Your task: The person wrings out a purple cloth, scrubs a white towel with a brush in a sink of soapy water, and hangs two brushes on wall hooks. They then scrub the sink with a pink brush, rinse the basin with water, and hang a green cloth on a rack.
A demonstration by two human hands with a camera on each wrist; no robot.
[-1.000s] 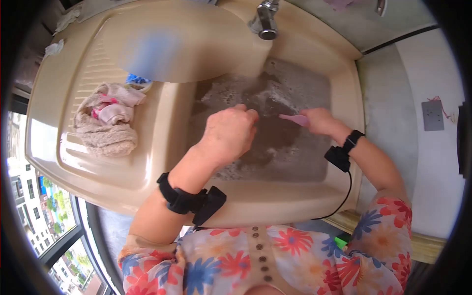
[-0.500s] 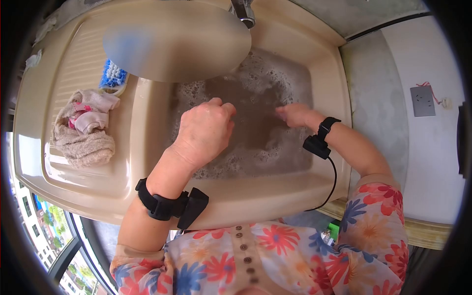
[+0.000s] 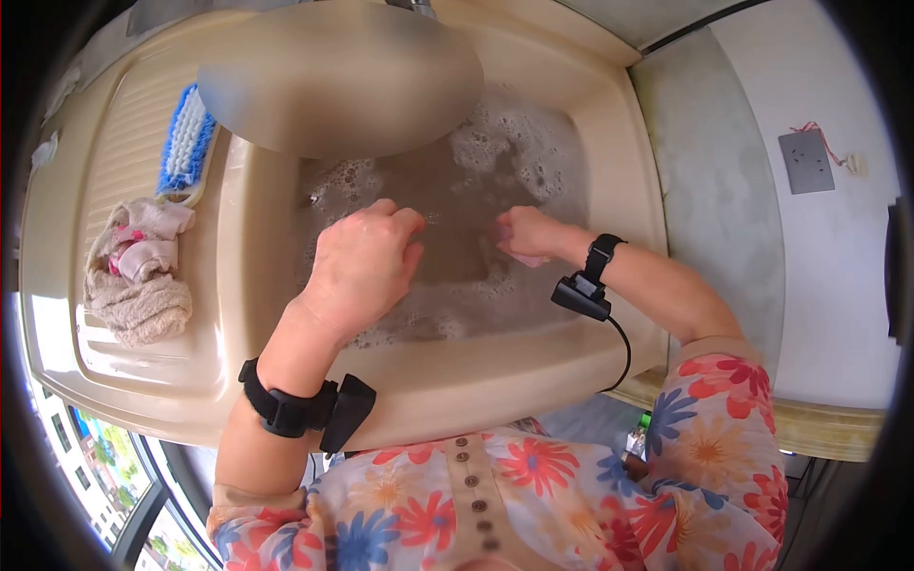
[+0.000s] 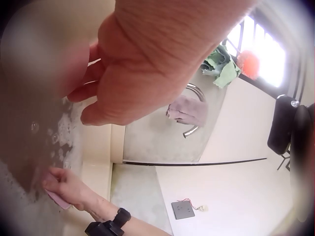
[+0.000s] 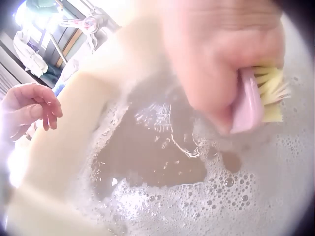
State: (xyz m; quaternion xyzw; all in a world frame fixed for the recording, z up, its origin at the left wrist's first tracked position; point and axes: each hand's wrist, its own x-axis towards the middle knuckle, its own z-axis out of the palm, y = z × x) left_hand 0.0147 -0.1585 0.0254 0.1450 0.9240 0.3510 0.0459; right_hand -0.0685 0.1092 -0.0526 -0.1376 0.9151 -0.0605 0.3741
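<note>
A pink scrub brush [image 5: 248, 105] with yellow bristles is gripped in my right hand [image 3: 533, 235], low over the murky, foamy water of the sink [image 3: 614, 181]. In the head view the hand hides most of this brush; the right wrist view shows its pink back and bristles beside the fingers. My left hand [image 3: 367, 257] hovers above the water on the left side of the basin, fingers loosely curled. Nothing is in that hand in the right wrist view.
Left of the basin, a ribbed drainboard [image 3: 143, 124] bears a blue-and-white bristled brush [image 3: 185, 141] and a crumpled beige cloth [image 3: 143, 285]. A faucet [image 3: 419, 8] stands at the back, partly behind a blurred patch. A wall socket [image 3: 805, 162] is at the right.
The head view has shifted, bringing the blue-and-white brush fully into sight. My right hand has turned, so the pink handle that pointed left is now mostly hidden. The left hand stays over the water.
</note>
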